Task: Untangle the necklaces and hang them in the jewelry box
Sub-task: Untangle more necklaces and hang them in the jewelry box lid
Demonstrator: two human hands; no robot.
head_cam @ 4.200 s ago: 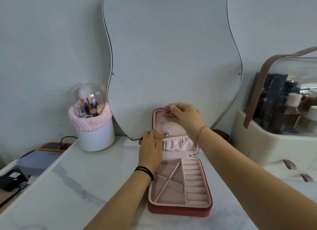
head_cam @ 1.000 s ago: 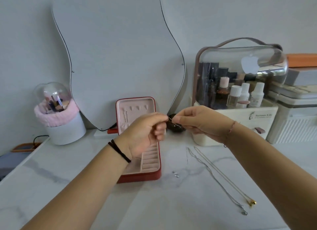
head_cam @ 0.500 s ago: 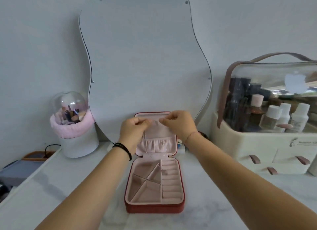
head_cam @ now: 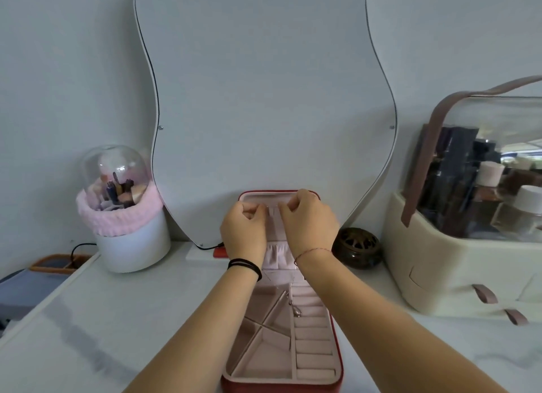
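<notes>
Left hand (head_cam: pixel 243 231) and right hand (head_cam: pixel 308 225) meet at jewelry box (head_cam: pixel 338 363) lid (head_cam: pixel 272 196), 12 o'clock end. Fingers (head_cam: pixel 254 210) curled, both seemingly pinching necklace (head_cam: pixel 296 310) ends. It drops toward 6 o'clock, long axis 12–6, low end inside the box; hands equally near.

This looks like a dressing corner in a home. A tall mirror (head_cam: pixel 264 99) with a wavy outline leans on the plain wall behind a white marble-look counter (head_cam: pixel 117 319). On the left stands a white pot (head_cam: pixel 133 246) with a clear dome and a pink fluffy band, full of make-up brushes. On the right is a cream cosmetics case (head_cam: pixel 457 260) with a clear lid, holding bottles and jars. An open pink-lined jewelry box (head_cam: pixel 311 384) lies in the middle.
</notes>
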